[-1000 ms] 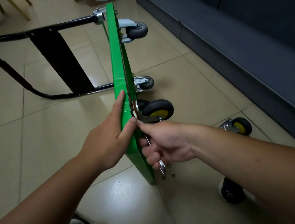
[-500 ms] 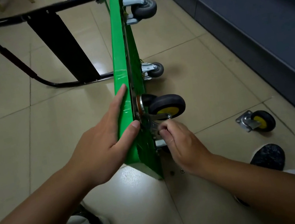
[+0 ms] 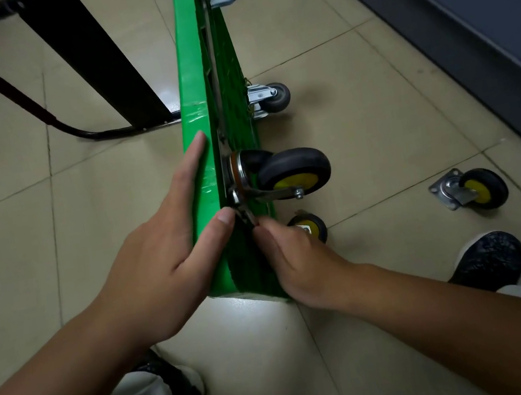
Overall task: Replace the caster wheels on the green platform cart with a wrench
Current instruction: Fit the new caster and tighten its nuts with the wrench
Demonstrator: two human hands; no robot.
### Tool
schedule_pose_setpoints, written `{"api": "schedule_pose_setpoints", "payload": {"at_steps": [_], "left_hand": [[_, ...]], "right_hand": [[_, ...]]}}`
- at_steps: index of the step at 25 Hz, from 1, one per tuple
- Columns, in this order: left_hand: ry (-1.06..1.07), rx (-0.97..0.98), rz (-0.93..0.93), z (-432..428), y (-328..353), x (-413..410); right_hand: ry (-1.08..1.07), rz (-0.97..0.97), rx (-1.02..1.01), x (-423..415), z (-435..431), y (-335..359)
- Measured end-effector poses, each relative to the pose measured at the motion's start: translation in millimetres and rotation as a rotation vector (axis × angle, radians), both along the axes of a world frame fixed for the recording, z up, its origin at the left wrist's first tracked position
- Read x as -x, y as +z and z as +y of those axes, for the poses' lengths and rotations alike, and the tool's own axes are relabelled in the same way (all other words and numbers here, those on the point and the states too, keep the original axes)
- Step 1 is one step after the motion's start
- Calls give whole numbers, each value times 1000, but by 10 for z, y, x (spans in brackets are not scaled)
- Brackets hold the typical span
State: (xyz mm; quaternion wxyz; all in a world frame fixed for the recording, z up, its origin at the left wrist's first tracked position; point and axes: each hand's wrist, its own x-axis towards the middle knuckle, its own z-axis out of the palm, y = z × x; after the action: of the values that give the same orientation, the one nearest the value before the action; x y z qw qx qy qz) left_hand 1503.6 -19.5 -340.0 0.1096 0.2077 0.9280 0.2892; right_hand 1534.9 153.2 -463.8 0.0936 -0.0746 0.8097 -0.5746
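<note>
So the black handle [image 3: 25, 96] is sticking out along the floor on the left side of the green platform cart [image 3: 200, 138], and the cart itself is standing up on its long edge. The left hand [image 3: 165, 259] is pressing flat against the cart's left face, with the fingers straight and the thumb lying over the top edge. Just across that edge, on the cart's underside, the wrench [image 3: 245, 215] is sitting at the mounting plate of the yellow-hub caster [image 3: 293, 174]. The right hand [image 3: 301, 259] is pinching the wrench with its fingers curled, down near the cart's closest corner.

Another yellow wheel [image 3: 309, 227] is peeking out behind that hand, right beside the cart. Two grey casters [image 3: 273, 97] are hanging off the cart's far end. A loose caster [image 3: 473, 191] is lying well off to the cart's right, with a dark shoe [image 3: 485, 258] near it.
</note>
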Motion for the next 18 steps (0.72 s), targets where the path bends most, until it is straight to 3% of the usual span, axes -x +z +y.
{"api": "schedule_pose_setpoints", "payload": {"at_steps": [5,11,15,18], "left_hand": [[11,15,31,16,-21,-3],[10,43,45,15,-41,-18],[-18,84,34,5,2,-1],[-33,91,6,-19,0,14]], "right_hand": [[37,-113,27,-45,20,232],[17,-624,384,-163,-75,896],[-14,-594,352,-256,-78,936],[-103,-291,32,-486,-27,584]]}}
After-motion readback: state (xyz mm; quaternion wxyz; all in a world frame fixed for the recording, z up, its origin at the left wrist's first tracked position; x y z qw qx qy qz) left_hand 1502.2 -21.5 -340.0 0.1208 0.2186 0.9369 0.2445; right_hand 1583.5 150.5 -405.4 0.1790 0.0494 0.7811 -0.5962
